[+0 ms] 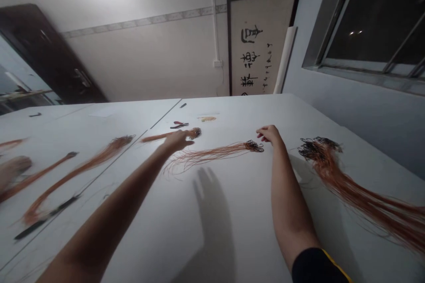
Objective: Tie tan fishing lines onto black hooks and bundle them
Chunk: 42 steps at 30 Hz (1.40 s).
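Observation:
My left hand [178, 140] hovers at or rests on a small bundle of orange-brown strands [156, 137], near its knotted dark end; fingers and thumb are apart. Whether it touches the bundle I cannot tell. My right hand [269, 134] is raised over the table, its fingers loosely curled and slightly apart, with nothing visible in them. Just left of it lies a loose bundle of thin orange strands [215, 152], its black, curled, hook-like ends [254, 146] towards that hand. A larger bundle of such strands [345, 181] lies right of my right forearm.
The white table [232, 230] has a seam on the left. Pliers with red handles [179, 124] and a small orange-yellow item [208, 119] lie beyond my hands. More strand bundles [89, 163] and a long dark strip [46, 217] lie left, near another person's hand [15, 170].

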Motion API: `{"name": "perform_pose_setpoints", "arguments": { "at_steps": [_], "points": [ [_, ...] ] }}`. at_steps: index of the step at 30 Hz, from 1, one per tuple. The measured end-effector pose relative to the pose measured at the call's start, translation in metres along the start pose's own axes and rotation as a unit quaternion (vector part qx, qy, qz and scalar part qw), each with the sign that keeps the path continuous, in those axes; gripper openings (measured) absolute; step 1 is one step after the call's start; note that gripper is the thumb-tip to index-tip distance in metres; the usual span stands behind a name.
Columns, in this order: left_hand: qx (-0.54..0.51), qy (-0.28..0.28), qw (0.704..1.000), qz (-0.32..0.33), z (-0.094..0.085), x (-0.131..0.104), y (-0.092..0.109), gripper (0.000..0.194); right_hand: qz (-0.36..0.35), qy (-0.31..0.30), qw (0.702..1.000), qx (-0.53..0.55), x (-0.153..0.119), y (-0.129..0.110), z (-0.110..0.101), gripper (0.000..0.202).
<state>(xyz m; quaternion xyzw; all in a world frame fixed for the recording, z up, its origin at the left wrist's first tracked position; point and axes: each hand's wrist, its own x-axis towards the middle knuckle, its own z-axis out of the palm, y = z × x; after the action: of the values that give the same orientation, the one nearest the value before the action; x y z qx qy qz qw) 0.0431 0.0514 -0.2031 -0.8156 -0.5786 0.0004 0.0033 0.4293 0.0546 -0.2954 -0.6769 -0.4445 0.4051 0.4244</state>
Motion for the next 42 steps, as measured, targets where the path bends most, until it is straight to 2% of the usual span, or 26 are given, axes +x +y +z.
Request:
{"name": "perform_pose_setpoints", "arguments": {
  "at_steps": [2,4,6,9,12,18,25,30,39,42],
  "points": [
    [-0.006,0.036,0.998,0.046,0.025,0.005,0.032,0.047,-0.038,0.0,0.999,0.02,-0.001,-0.01,0.017,0.029],
    [-0.01,0.069,0.995,0.072,0.054,0.008,0.061,0.053,-0.073,0.006,0.997,0.035,-0.002,-0.02,0.042,0.03],
    [-0.014,0.085,0.992,0.096,0.082,0.009,0.08,0.054,-0.108,0.02,0.993,0.041,-0.005,-0.025,0.072,0.031],
    [-0.018,0.091,0.988,0.122,0.111,0.008,0.088,0.056,-0.151,0.043,0.987,0.032,-0.012,-0.022,0.107,0.031],
    [-0.021,0.091,0.988,0.123,0.125,0.009,0.079,0.057,-0.172,0.054,0.984,0.014,-0.018,-0.009,0.123,0.032],
    [-0.02,0.064,0.992,0.105,0.135,0.009,0.058,0.055,-0.189,0.06,0.98,-0.015,-0.013,0.008,0.125,0.034],
    [-0.022,0.039,0.994,0.103,0.133,0.003,0.045,0.055,-0.193,0.059,0.978,-0.056,-0.009,0.009,0.127,0.033],
    [-0.021,0.028,0.995,0.095,0.132,-0.003,0.029,0.056,-0.191,0.059,0.977,-0.079,-0.008,0.008,0.127,0.033],
    [0.007,0.008,0.999,0.046,0.121,-0.034,-0.009,0.057,-0.209,0.049,0.972,-0.096,-0.01,0.012,0.132,0.034],
    [0.014,0.01,1.0,0.023,0.115,-0.043,-0.016,0.058,-0.215,0.048,0.97,-0.103,-0.007,0.015,0.134,0.033]
  ]
}}
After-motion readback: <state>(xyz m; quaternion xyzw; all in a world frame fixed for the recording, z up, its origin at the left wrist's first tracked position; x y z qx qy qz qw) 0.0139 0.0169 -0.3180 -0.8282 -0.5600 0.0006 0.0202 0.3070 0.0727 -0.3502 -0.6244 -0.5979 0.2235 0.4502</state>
